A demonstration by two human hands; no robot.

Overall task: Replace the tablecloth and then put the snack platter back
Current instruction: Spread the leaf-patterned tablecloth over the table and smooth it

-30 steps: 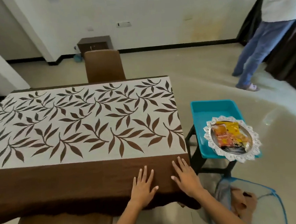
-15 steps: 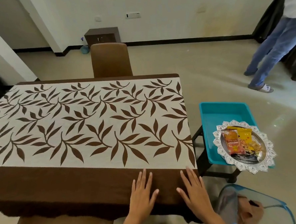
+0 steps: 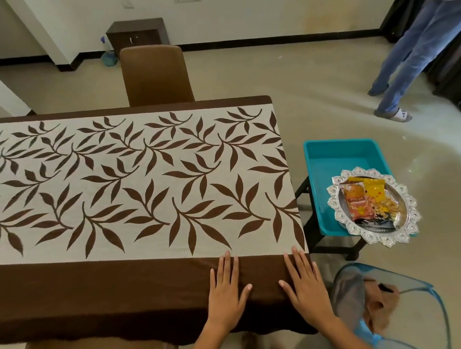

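Your tablecloth [image 3: 132, 180] already covers the tabletop; the snack platter [image 3: 373, 206] sits off its right end on a teal tray [image 3: 328, 157] (nearer your right hand [image 3: 306, 288]). Both hands' fingers lie flat, holding nothing.

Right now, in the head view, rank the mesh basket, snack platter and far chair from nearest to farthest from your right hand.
From the right hand:
1. Mesh basket, just right, on the floor.
2. Snack platter, up-right, on the teal tray.
3. Far chair, across the table.

text: none legible | snack packets [image 3: 366, 201]: print too small to read
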